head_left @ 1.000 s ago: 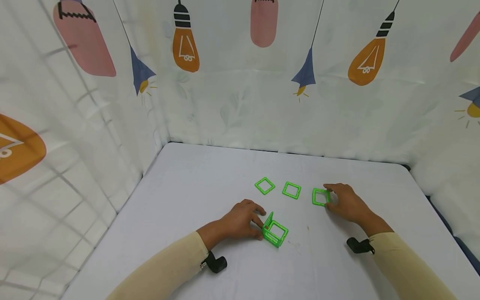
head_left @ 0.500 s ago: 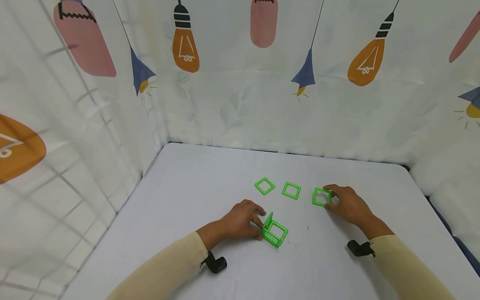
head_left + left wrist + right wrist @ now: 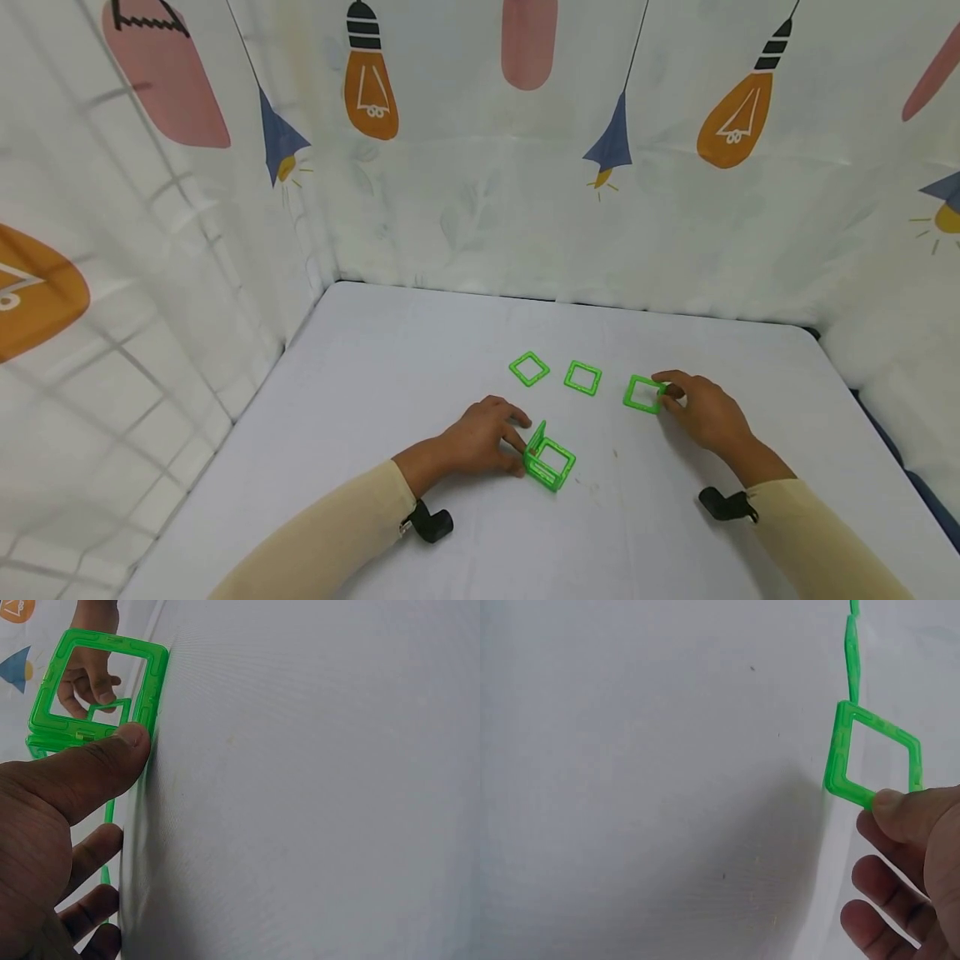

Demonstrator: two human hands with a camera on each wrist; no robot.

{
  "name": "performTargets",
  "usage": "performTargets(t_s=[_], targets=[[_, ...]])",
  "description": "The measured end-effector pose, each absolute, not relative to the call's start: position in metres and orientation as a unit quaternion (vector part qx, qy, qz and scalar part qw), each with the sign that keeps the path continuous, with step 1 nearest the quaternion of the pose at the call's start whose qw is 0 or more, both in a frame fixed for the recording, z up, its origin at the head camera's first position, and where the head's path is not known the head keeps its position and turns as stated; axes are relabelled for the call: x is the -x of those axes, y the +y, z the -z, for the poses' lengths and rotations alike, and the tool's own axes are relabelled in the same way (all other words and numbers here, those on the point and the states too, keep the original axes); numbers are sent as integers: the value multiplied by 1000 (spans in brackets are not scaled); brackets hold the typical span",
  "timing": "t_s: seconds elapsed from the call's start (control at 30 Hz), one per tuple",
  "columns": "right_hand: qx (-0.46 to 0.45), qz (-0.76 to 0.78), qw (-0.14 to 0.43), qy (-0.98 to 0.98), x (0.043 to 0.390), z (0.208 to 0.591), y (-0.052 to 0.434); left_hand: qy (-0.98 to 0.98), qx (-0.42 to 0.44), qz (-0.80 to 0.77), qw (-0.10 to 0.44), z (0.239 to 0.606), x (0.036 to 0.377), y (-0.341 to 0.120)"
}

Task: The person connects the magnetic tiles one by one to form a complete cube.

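Here, green frame (image 3: 838, 750), tilted, pointing left; right hand (image 3: 705, 412) pinching it

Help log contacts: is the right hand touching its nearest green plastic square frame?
Touching: the right wrist view shows the right hand pinching the green frame by its edge.

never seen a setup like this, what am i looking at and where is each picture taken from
There is no machine here, only a person's bare hands over a white table. The wide picture comes from a camera worn on the head. The two smaller ones come from wrist cameras, each looking at its own hand. Two loose green square frames lie on the table. The right hand pinches a third frame. The left hand holds some joined green frames, partly standing upright.
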State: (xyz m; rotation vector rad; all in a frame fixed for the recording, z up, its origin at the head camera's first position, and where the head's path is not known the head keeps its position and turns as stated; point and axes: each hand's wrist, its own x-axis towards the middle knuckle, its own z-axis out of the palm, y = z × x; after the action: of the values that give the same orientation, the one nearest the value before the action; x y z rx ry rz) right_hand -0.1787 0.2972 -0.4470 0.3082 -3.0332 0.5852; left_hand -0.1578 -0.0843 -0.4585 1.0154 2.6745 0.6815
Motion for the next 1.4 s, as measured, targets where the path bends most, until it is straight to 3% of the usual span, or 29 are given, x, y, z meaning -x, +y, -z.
performTargets(t_s=[0.87, 1.4], targets=[[-126, -202, 77, -968, 147, 431, 256, 906, -338, -233, 99, 460, 159, -84], [-148, -195, 119, -962, 142, 440, 241, 906, -337, -234, 103, 459, 158, -84]])
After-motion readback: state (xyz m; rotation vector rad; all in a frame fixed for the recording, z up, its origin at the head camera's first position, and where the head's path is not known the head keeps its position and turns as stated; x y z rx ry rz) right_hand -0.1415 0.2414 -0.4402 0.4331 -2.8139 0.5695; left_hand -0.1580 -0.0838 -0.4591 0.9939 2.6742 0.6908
